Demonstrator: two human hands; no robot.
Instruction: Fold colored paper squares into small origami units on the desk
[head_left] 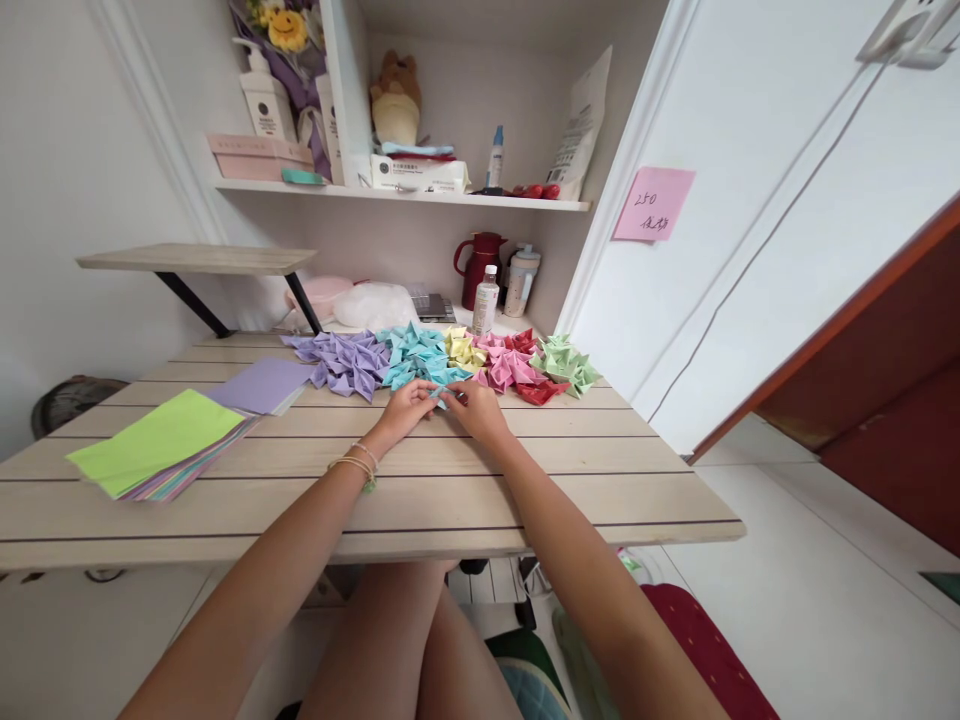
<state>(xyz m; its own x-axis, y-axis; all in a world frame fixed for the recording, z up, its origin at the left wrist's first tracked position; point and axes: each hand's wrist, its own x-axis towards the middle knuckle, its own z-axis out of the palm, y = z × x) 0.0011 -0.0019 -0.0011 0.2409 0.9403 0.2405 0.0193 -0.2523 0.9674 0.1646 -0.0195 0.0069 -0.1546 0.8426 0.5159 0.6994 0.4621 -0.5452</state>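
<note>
At frame centre | left hand [411,405], right hand [474,405]: fingertips pinched on blue paper [441,399] | just above: folded pieces [416,352] | lower left: sheets [161,438]

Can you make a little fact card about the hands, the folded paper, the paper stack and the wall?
Left hand: fingers on a small blue paper piece
Right hand: fingers on the same piece
Folded shapes: purple, blue, yellow, pink, red and green, beyond the hands
Paper stack: bright green on top, other colours underneath
By the stack: purple sheet
Wall: pink note with writing
</note>
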